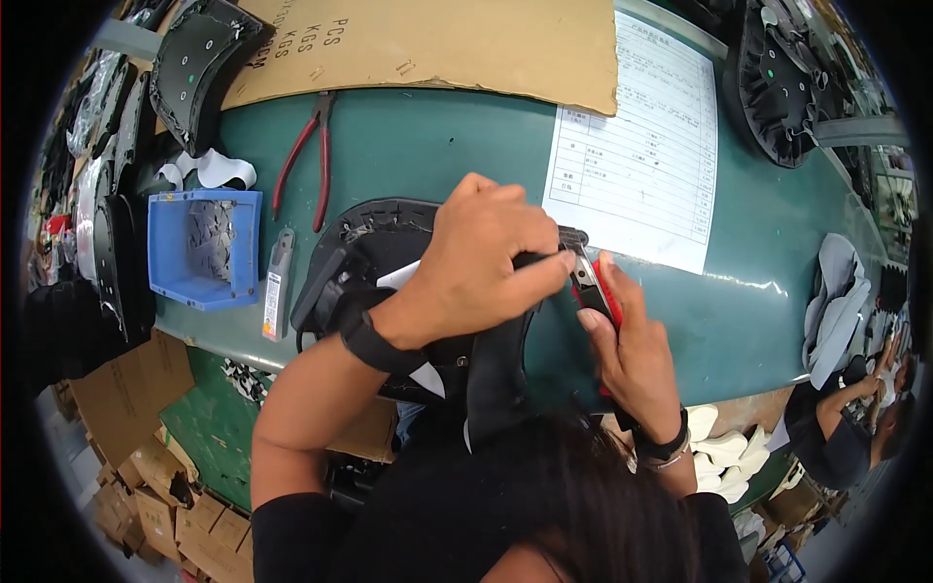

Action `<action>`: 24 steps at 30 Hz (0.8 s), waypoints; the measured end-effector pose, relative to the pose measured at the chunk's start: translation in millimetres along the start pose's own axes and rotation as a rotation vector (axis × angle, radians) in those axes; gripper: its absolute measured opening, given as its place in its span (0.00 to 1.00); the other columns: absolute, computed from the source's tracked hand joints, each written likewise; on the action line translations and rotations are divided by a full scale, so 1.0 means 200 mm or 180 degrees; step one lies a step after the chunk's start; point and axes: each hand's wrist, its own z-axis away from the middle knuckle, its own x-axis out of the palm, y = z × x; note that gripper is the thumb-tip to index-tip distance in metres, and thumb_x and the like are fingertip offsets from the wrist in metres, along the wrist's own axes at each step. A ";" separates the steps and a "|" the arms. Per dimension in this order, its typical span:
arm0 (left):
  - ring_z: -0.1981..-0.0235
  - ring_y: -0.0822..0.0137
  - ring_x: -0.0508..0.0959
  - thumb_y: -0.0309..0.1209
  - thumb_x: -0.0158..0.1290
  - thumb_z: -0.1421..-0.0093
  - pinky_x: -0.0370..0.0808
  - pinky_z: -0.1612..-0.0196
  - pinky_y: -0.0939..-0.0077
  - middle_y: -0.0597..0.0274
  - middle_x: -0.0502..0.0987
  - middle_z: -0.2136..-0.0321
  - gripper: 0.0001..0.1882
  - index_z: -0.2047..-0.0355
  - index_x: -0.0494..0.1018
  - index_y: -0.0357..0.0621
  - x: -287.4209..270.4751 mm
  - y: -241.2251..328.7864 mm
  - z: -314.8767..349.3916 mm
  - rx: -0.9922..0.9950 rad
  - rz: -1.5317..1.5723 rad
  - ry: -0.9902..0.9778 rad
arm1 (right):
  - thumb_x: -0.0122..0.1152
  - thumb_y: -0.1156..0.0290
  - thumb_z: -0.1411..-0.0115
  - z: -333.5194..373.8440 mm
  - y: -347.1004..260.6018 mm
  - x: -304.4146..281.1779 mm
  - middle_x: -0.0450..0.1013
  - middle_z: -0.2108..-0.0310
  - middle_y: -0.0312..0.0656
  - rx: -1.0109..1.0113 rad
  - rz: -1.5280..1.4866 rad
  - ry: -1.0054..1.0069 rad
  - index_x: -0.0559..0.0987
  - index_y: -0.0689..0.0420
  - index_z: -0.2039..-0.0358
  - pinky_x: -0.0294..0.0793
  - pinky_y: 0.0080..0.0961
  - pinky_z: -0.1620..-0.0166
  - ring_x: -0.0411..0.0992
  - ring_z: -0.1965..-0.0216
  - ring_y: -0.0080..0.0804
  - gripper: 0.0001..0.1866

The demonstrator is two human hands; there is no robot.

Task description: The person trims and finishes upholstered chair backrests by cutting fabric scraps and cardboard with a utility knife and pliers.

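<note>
Two hands are seen over a green table (437, 146). A black curved piece (389, 248) lies at table centre, pressed down by the left hand (481, 262), fingers curled together over its right edge. At 3 o'clock of that hand, red-handled snips (593, 287) are clamped in the right hand (627, 340), blades touching the piece's edge. A printed sheet (641, 146) lies at 1 o'clock, cardboard (437, 44) at 12, a blue bin (204, 248) at 9, red-handled pliers (306, 155) at 10, and a utility knife (277, 287) just beside the bin.
</note>
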 end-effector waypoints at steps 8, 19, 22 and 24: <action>0.72 0.72 0.72 0.33 0.50 0.37 0.67 0.66 0.85 0.63 0.71 0.73 0.12 0.76 0.69 0.41 -0.11 -0.01 -0.08 -0.0232 0.3465 0.1178 | 0.59 0.64 0.39 0.01 0.02 -0.02 0.76 0.62 0.51 -0.0344 -0.0045 -0.1020 0.67 0.51 0.41 0.73 0.42 0.64 0.73 0.68 0.56 0.26; 0.72 0.60 0.70 0.42 0.61 0.51 0.67 0.71 0.67 0.63 0.71 0.79 0.14 0.77 0.74 0.45 -0.22 0.17 0.14 -0.0050 -0.1259 -0.1113 | 0.56 0.57 0.39 -0.05 -0.11 -0.28 0.68 0.86 0.38 -0.0944 0.1986 -0.1633 0.67 0.34 0.40 0.62 0.36 0.81 0.69 0.85 0.43 0.25; 0.72 0.65 0.67 0.44 0.62 0.53 0.60 0.59 0.67 0.66 0.67 0.83 0.17 0.84 0.72 0.46 -0.12 0.11 0.20 0.0480 -0.1032 -0.1126 | 0.57 0.57 0.39 0.00 -0.12 -0.24 0.69 0.85 0.40 -0.0792 0.2014 -0.1621 0.66 0.36 0.39 0.63 0.36 0.81 0.69 0.84 0.44 0.27; 0.72 0.65 0.67 0.41 0.62 0.53 0.59 0.58 0.67 0.67 0.65 0.84 0.16 0.86 0.70 0.46 -0.09 0.06 0.21 0.0541 -0.0470 -0.1018 | 0.58 0.58 0.40 0.09 -0.10 -0.18 0.70 0.85 0.40 -0.0669 0.1904 -0.1572 0.66 0.39 0.39 0.64 0.36 0.80 0.69 0.84 0.45 0.28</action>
